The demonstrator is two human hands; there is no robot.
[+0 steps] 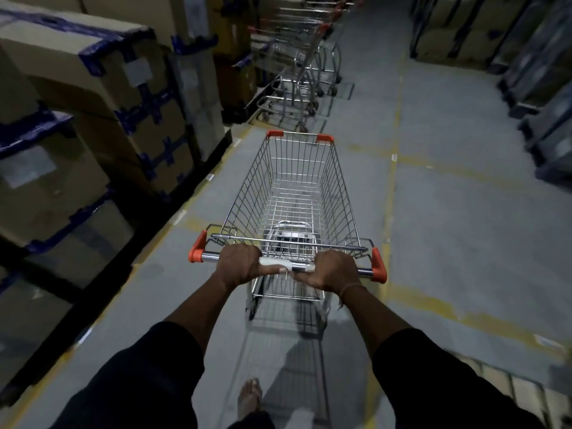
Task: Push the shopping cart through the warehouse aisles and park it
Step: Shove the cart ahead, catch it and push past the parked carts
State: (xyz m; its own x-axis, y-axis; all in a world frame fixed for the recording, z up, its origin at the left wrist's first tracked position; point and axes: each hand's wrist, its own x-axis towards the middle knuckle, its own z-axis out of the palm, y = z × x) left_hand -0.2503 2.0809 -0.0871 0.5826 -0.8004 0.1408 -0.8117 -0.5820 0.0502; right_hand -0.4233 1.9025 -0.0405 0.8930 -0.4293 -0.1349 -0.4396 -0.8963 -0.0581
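Both 2 hands (288, 267) on 1 cart (294, 193)

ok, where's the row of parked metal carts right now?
In the head view, the row of parked metal carts stands top centre, ahead-left of the pushed wire shopping cart, beside the stacked cardboard boxes on the aisle's left.

empty wire shopping cart (297, 193) (orange corners), mid-aisle

box labels (137, 71) blurred, no readable text
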